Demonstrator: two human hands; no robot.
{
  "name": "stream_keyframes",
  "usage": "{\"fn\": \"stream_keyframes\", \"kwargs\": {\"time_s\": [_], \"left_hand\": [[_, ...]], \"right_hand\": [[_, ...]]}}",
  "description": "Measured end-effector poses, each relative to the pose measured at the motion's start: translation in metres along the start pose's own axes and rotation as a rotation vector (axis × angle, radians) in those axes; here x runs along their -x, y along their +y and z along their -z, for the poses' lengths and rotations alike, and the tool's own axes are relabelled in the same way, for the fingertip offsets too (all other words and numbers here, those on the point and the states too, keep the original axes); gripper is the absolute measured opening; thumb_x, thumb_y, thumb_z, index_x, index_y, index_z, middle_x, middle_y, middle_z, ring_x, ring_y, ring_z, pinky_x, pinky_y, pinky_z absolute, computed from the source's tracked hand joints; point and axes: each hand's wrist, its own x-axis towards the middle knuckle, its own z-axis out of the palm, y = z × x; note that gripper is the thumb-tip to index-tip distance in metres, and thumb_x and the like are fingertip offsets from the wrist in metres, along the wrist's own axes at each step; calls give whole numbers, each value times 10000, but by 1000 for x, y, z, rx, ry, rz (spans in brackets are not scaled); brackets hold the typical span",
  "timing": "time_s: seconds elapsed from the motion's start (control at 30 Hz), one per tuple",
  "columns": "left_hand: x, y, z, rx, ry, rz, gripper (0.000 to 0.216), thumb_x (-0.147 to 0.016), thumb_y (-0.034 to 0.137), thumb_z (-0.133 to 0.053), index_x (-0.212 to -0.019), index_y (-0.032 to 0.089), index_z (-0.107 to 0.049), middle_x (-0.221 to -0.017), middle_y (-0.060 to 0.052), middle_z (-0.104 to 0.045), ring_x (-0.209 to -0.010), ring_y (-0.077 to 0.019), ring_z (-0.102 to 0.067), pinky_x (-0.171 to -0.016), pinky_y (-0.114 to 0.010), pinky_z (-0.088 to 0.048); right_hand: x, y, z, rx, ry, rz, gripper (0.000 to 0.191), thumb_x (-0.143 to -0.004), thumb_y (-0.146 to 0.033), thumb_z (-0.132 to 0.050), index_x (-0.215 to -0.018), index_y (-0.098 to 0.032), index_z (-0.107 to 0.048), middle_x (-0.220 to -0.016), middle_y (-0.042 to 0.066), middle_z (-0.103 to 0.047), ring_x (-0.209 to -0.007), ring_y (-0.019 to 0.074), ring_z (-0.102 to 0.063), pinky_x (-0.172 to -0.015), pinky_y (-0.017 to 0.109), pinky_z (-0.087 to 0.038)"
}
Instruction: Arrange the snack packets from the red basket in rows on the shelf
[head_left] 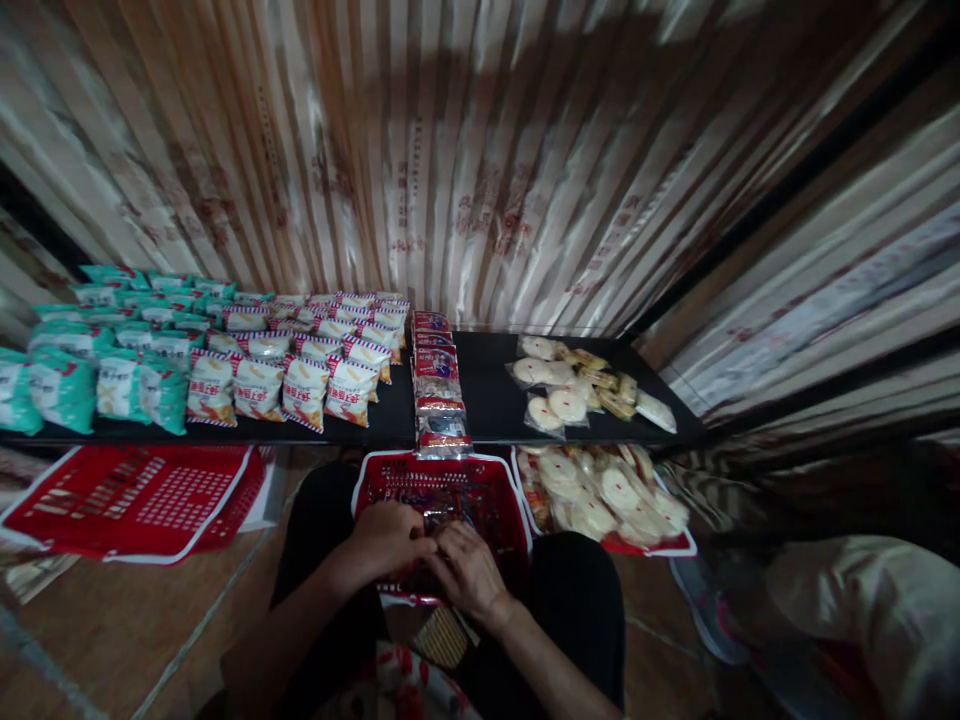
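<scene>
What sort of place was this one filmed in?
Probably a small snack stall or a stocking area: teal snack bags and white snack bags stand in rows on a black shelf, and a red basket below it holds pale round packets. The view doesn't settle which.

Single head view: your camera faces forward and down over your left hand [386, 537] and right hand [471, 567]. Near: your knees [581, 600], red basket [504, 480] between. Beyond: black shelf [489, 390]. Far: striped sheeting [450, 150], upper field.

Left hand [386, 540], right hand [471, 567] over red basket [513, 500], packets [303, 392] on shelf [484, 390]
</scene>
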Motion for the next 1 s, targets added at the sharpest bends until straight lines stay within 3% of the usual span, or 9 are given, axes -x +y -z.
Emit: {"fn": "stream_keyframes", "kwargs": {"time_s": [0.13,0.3,0.43,0.67,0.83,1.0], "left_hand": [[5,-1,16,-41,9,2,282,-749,460,-547,-869,276,-724,-877,-27,-730,-854,-215,-660,-706,-271,-447],[2,-8,40,-47,145,74,249,-788,396,-518,-885,271,-709,-885,-30,-723,-872,-211,-654,-707,-265,-423],[-9,-16,42,201,265,51,275,-811,414,-482,-874,255,-697,-864,-7,-716,-782,-176,-643,-641,-241,-402],[-36,-20,10,927,332,61,275,-684,399,-603,-834,170,-623,-724,-15,-665,-662,-147,-608,-612,-234,-441],[-47,-3,-1,1175,331,93,254,-644,409,-614,-702,164,-587,-633,-3,-619,-549,-120,-540,-460,-204,-345],[-65,10,17,1249,496,122,208,-662,378,-601,-687,172,-587,-628,11,-616,-561,-112,-539,-473,-194,-348]], "right_hand": [[-3,-2,11,-58,44,-30,233,-943,-291,-378,-836,-201,-564,-744,44,-623,-686,159,-587,-659,264,-458],[-15,-5,28,-284,224,-333,242,-903,-409,-462,-842,-207,-582,-711,16,-637,-621,139,-596,-608,222,-447],[-26,-5,41,-466,332,-529,287,-835,-471,-537,-806,-192,-596,-672,-2,-623,-579,132,-558,-577,221,-432],[-41,7,45,-730,510,-734,372,-752,-553,-589,-747,-183,-565,-629,-8,-594,-571,133,-516,-536,231,-415],[-58,11,54,-874,492,-776,423,-698,-606,-621,-722,-191,-542,-593,-19,-573,-532,135,-502,-512,244,-417],[-76,16,71,-972,420,-712,408,-733,-588,-607,-866,-203,-583,-750,18,-647,-674,185,-591,-649,294,-491]]}}
